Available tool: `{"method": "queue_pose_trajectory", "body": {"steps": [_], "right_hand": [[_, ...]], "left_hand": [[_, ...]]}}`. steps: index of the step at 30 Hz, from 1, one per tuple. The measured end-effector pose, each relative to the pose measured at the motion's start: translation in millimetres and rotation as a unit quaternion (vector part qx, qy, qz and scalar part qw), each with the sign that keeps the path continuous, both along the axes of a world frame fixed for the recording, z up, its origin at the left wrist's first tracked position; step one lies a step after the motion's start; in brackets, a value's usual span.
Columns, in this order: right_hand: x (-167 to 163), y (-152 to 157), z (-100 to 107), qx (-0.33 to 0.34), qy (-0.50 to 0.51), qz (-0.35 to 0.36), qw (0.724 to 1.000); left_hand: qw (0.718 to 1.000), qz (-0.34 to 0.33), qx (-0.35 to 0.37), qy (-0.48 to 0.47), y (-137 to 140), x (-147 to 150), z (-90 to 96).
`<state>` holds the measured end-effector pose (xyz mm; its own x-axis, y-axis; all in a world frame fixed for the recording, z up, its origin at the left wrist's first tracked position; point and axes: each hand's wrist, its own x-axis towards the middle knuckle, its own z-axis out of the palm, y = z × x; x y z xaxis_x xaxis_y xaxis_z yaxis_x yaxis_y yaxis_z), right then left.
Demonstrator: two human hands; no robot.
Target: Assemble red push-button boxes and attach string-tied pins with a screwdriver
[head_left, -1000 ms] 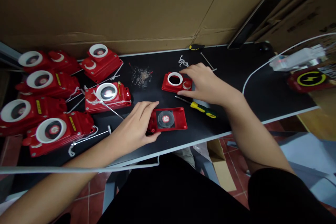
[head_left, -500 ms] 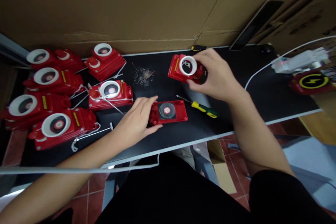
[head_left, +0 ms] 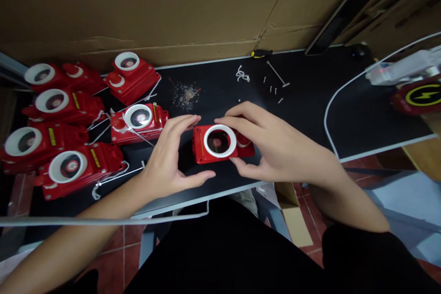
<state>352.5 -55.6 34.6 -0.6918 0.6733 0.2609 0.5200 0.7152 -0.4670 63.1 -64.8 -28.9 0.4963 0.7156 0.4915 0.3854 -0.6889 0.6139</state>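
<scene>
My right hand (head_left: 275, 140) grips a red box cover (head_left: 202, 152) by its right part, thumb on the near side and fingers on the far side. A white ring (head_left: 234, 141) stands up from the cover, and a dark disc with a red-and-white centre shows through it. The cover sits over the red base, which is nearly all hidden beneath it. At the cover's left end my left hand (head_left: 165, 158) is open, thumb and fingers spread apart with a gap to the cover.
Several similar red boxes (head_left: 81, 140) with white rings stand at the left. A pile of debris (head_left: 186, 95), white cord (head_left: 242, 73), several screws (head_left: 271, 89) and a small metal hammer (head_left: 277, 74) lie behind. A yellow-black screwdriver (head_left: 261, 53) lies at the back edge. A white cable (head_left: 329, 101) hangs at right.
My right hand has brought the cover left and nearer, down over the base. My left hand has let go of the base and opened. The green-and-yellow screwdriver is now hidden from view.
</scene>
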Motion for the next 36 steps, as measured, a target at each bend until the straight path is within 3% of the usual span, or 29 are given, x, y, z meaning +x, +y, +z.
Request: {"method": "queue_pose_trajectory", "body": {"steps": [10, 20, 36], "right_hand": [[0.0, -1.2, -15.6, -0.028, 0.001, -0.005, 1.000], [3.1, -0.2, -17.1, -0.031, -0.010, -0.003, 0.999], [2.9, 0.0, -21.7, -0.060, -0.025, -0.007, 0.998]], "left_hand": [[0.999, 0.008, 0.031, 0.016, 3.3, 1.8, -0.9], [0.992, -0.035, 0.105, 0.063, 7.7, 1.7, 1.2], [0.991, -0.032, 0.089, 0.090, 6.3, 2.5, -1.3]]}}
